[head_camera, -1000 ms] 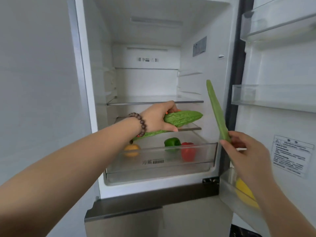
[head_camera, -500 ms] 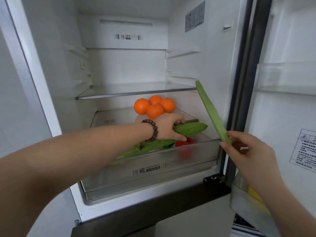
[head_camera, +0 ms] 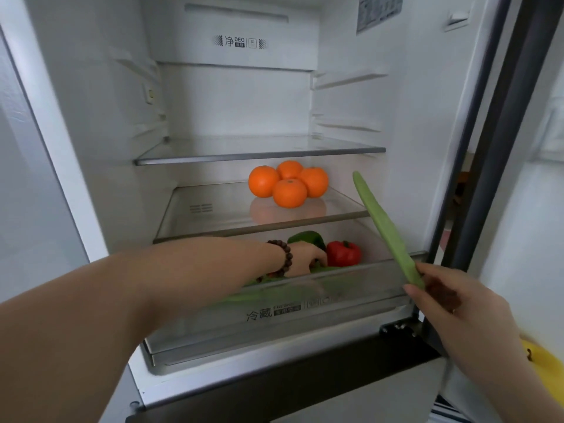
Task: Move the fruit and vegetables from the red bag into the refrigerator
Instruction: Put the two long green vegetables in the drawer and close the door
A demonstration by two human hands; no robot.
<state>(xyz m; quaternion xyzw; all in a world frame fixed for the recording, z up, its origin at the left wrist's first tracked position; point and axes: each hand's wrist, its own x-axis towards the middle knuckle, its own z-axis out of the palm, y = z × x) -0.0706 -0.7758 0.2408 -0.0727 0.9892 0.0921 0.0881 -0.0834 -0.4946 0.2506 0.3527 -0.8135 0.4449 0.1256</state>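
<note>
My left hand reaches down into the clear crisper drawer of the open refrigerator, fingers curled around a bumpy green bitter gourd lying low in the drawer. Behind the hand sit a green pepper and a red pepper. My right hand pinches the lower end of a long pale green gourd, which slants up to the left in front of the drawer's right end. The red bag is out of view.
Several oranges are grouped on the glass shelf above the drawer. A higher glass shelf holds nothing. The open door stands at the right, with something yellow in its lower bin.
My left hand has lowered the bitter gourd from above the drawer rim down into the drawer. The view moved closer and lower. My right hand still holds the long gourd.
</note>
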